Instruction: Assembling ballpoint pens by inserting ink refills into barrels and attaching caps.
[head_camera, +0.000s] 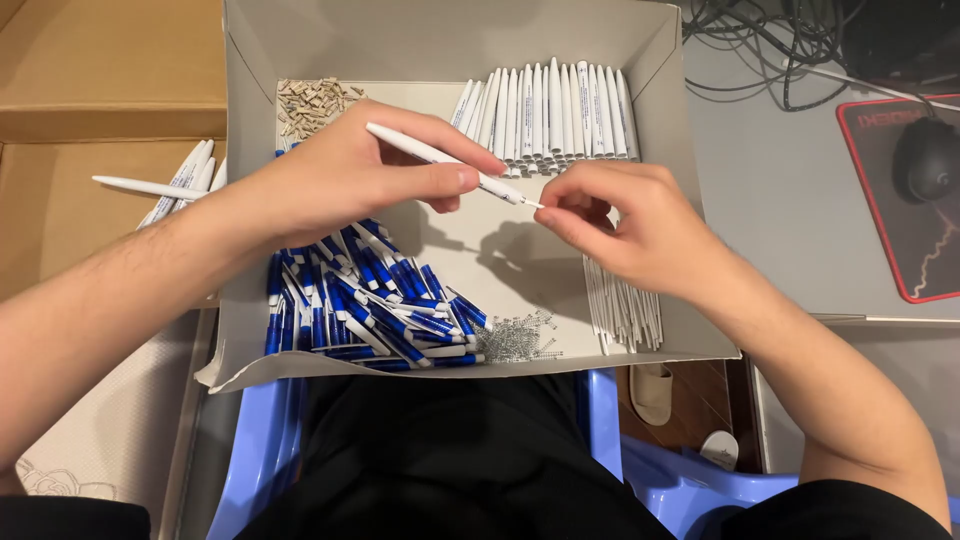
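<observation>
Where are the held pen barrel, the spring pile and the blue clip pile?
Pen barrel (430, 155): head view, mid-shaft, beside the left thumb.
Spring pile (512, 338): head view, middle of the heap, box front.
Blue clip pile (365, 300): head view, centre of the heap, box left.

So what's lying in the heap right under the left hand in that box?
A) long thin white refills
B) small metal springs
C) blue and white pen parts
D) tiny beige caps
C: the blue and white pen parts are heaped in the box just below the left hand, which holds a white pen barrel.
</observation>
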